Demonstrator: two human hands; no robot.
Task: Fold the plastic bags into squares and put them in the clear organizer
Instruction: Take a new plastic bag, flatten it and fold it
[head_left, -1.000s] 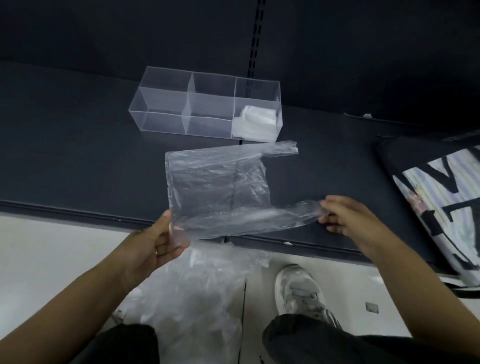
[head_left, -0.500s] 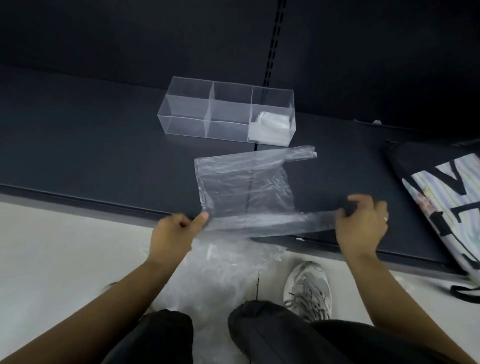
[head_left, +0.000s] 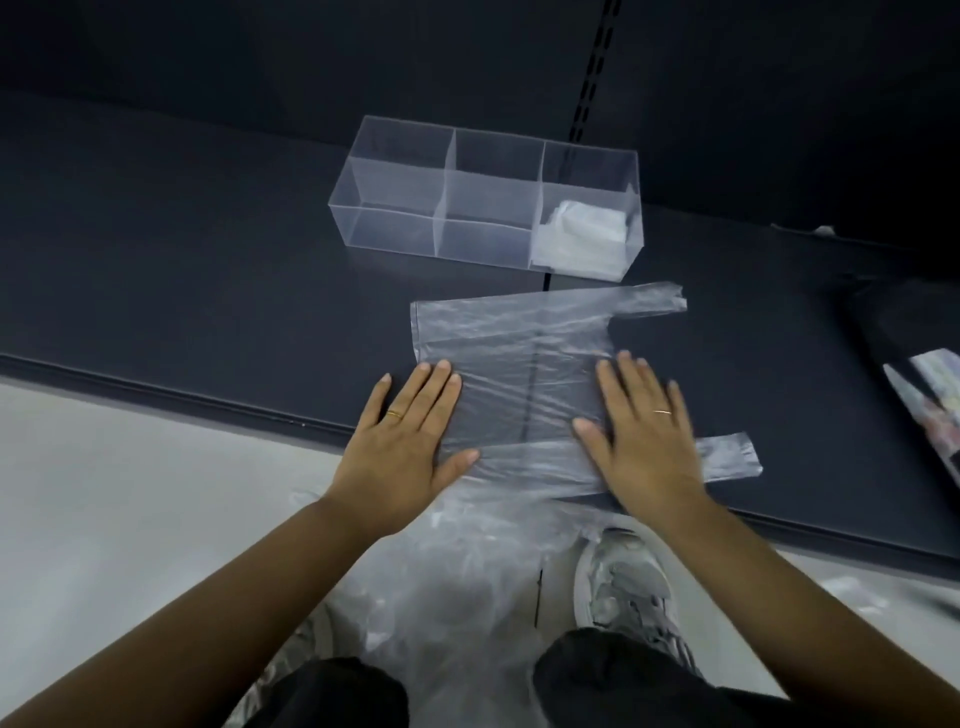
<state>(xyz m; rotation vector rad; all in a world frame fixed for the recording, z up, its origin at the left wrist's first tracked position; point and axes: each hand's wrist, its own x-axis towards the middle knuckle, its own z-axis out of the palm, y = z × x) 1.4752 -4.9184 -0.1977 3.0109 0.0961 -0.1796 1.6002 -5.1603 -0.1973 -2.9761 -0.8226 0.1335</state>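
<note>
head view: left hand (head_left: 400, 447) and right hand (head_left: 644, 447), fingers wide, are flattening the plastic bag (head_left: 519, 353) on the shelf (head_left: 208, 291), likely for folding

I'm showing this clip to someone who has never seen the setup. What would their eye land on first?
Two flat hands, the left hand and the right hand, press a clear plastic bag onto the dark shelf, its two handles pointing right. Behind it stands the clear organizer, with folded plastic in its right compartment only. A heap of loose bags lies on the floor below.
</note>
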